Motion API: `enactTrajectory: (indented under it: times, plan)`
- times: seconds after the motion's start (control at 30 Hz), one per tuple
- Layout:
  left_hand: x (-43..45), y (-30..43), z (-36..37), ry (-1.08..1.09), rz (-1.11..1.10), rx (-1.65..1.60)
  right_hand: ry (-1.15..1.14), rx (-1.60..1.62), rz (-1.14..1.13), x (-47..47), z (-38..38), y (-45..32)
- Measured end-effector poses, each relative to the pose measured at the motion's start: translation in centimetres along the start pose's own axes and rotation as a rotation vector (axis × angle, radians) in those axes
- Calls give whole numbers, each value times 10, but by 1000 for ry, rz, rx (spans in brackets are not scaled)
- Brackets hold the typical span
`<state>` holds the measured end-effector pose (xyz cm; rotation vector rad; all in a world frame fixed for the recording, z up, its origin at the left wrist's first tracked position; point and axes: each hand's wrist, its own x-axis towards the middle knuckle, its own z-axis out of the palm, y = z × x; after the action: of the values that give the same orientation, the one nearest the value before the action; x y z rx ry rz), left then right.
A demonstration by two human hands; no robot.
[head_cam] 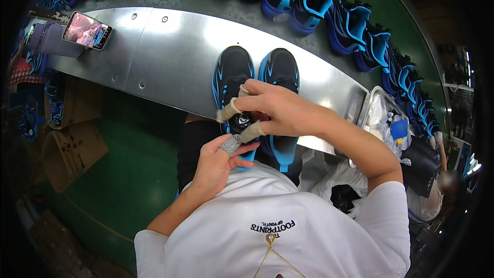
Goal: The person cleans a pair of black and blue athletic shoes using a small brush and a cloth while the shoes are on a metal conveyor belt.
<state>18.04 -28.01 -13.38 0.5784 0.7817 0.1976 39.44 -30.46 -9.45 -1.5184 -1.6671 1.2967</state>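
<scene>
Two black and blue sneakers lie side by side at the metal table's near edge, toes pointing away from me. The left one [236, 65] has a round, shiny dark dial [243, 119] on its upper. My right hand [278, 108], with cloth covers on several fingertips, arches over this shoe, thumb and fingers on either side of the dial. At the shoe's collar is my left hand [220, 158], with a grey cover on one digit, touching the shoe near the right thumb. Whether the fingers pinch anything small is hidden. The right sneaker [279, 65] lies partly beneath my right forearm.
Rows of similar sneakers [316, 4] stand on the green surface beyond the metal table [173, 58]. A phone [88, 31] leans on a purple container [58, 40] at left. A metal tray [370, 100] with plastic bags is at right. Cardboard boxes [77, 154] stand lower left. Another person's hand shows far right.
</scene>
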Motion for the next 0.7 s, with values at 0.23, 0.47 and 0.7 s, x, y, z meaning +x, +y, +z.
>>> enactTrajectory:
  times: [0.23,0.47,0.7]
  plan:
    - [-1,-3,-3,-40,45,-43,138,-163,-22,-6,8,6]
    - [-2,2,2,-18,28,-28,282,-340,-47,-5,22,7]
    - [-4,15,-5,-157,431,1170,163,-292,-41,9,-12,23]
